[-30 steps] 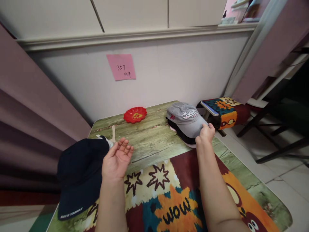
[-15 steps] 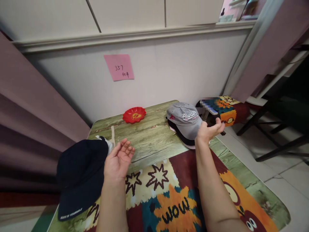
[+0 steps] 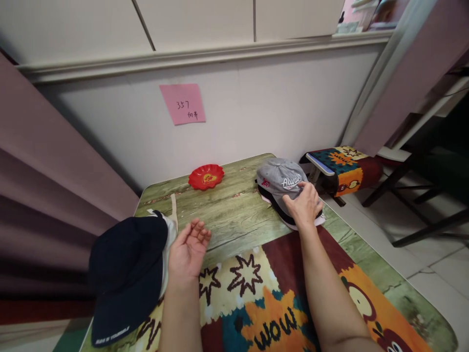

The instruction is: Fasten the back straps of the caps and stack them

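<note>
A grey cap (image 3: 277,171) with white "Always" lettering lies on top of a black cap and something pale, at the right back of the table. On its brim rests my right hand (image 3: 304,203), thumb and fingers spread; whether it grips the brim I cannot make out. My left hand (image 3: 190,247) is palm up with fingers slightly curled, holding nothing. Beside it on the left is a dark navy cap (image 3: 126,269) with white letters on its brim, over a whitish cap (image 3: 170,244) with a beige strap.
The wood-patterned table (image 3: 234,210) carries a red scalloped dish (image 3: 206,177) at the back and a colourful "WOW" cloth (image 3: 274,322) in front. A pink note (image 3: 183,103) is on the wall. Right of the table stand a small cloth-covered bench (image 3: 342,166) and a dark chair (image 3: 425,195).
My right hand has turned over and come down onto the grey cap's brim. My left hand stays palm up, and the view has shifted slightly.
</note>
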`<state>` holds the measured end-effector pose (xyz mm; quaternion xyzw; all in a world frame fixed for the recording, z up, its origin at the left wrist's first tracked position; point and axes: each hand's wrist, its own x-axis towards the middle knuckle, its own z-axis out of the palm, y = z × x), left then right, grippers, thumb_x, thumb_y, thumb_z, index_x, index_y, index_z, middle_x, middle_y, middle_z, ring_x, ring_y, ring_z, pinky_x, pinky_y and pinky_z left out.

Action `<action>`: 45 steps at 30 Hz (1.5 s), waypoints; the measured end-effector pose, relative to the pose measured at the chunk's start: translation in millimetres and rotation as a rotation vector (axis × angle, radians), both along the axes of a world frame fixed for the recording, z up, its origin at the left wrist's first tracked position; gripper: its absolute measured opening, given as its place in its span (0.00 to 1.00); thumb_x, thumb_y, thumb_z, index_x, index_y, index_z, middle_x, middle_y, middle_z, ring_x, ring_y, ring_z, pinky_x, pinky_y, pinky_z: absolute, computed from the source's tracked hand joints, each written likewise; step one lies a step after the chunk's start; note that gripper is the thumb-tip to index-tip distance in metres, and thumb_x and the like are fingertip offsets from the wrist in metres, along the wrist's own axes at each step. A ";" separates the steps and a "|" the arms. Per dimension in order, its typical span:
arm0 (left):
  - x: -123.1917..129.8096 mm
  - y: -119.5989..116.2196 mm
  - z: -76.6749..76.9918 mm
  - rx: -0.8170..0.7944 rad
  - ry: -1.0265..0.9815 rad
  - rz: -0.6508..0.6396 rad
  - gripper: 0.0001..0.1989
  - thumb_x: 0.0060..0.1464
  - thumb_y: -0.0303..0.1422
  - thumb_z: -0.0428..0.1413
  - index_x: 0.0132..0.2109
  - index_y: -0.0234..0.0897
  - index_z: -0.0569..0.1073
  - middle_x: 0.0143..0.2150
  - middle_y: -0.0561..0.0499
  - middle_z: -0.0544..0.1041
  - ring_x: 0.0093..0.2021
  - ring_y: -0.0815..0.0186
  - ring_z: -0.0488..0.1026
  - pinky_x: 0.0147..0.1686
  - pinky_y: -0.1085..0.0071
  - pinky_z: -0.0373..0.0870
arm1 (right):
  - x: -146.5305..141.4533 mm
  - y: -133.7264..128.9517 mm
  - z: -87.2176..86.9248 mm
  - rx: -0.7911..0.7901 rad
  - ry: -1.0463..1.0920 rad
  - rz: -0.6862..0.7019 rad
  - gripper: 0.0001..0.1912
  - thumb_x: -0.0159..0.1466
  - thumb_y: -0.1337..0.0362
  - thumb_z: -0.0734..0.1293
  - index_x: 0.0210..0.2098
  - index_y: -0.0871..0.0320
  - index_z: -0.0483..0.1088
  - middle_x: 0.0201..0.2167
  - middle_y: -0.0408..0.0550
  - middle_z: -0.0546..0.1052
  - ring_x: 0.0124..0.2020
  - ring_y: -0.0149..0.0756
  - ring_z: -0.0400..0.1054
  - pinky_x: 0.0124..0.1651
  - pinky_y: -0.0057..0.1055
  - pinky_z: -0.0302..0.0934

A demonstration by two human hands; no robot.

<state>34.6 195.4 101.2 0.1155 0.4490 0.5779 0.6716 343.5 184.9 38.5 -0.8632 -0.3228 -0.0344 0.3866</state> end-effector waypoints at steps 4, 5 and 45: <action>6.7 0.9 -8.5 -0.072 -0.026 -0.031 0.13 0.65 0.25 0.48 0.37 0.31 0.76 0.28 0.48 0.79 0.25 0.69 0.75 0.30 0.70 0.77 | -3.9 1.7 0.0 -0.029 0.053 -0.052 0.23 0.55 0.54 0.65 0.49 0.53 0.62 0.55 0.58 0.72 0.62 0.57 0.61 0.64 0.63 0.48; 8.7 1.5 -11.5 -0.089 -0.035 -0.043 0.13 0.65 0.25 0.48 0.37 0.31 0.77 0.28 0.48 0.79 0.25 0.69 0.75 0.30 0.69 0.77 | -4.2 2.0 -0.6 -0.043 0.064 -0.062 0.22 0.56 0.54 0.64 0.48 0.54 0.62 0.55 0.59 0.72 0.62 0.57 0.61 0.64 0.64 0.47; 36.9 -49.9 -6.5 0.120 0.127 -0.243 0.08 0.54 0.33 0.62 0.38 0.31 0.78 0.30 0.48 0.80 0.26 0.70 0.75 0.32 0.72 0.73 | -7.7 1.5 -13.1 -0.443 -0.137 0.128 0.59 0.62 0.39 0.67 0.73 0.76 0.39 0.68 0.82 0.55 0.67 0.60 0.51 0.64 0.63 0.48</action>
